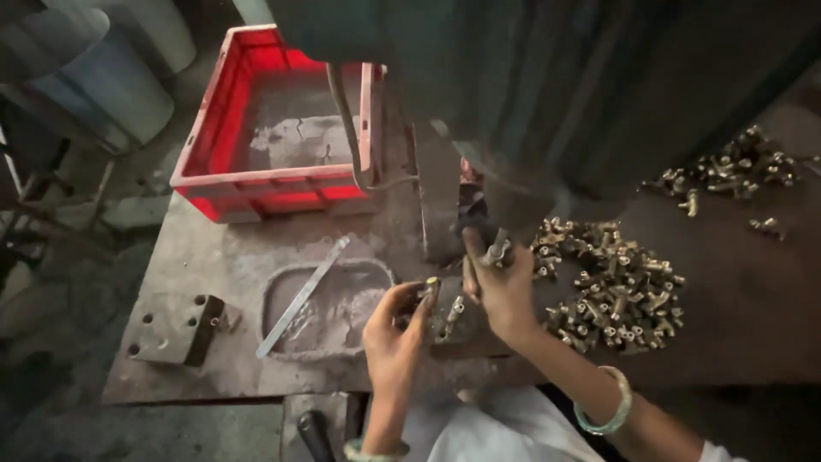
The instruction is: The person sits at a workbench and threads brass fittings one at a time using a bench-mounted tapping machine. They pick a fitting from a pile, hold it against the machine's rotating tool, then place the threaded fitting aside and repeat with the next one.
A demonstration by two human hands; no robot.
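The left hand (395, 329) pinches a small brass-coloured metal fitting (430, 289) in its fingertips, its grip clamped on the piece and tilted toward the dark upright press machine (513, 111), probably so the piece sits ready at the work spot. The right hand (503, 287) has its grip closed on a second small metal fitting (498, 251), held right under the machine's lower end. Just beside the right hand lies a loose heap of brass fittings (616, 287), within easy reach; a smaller scattered heap (735, 171) lies farther off. The grey, dusty metal bench (214, 257) also carries a red plastic crate (274, 120), a shallow grey tray (329, 308) with a flat metal strip (304, 295) across it, and a drilled steel block (180, 329). The room is dim.
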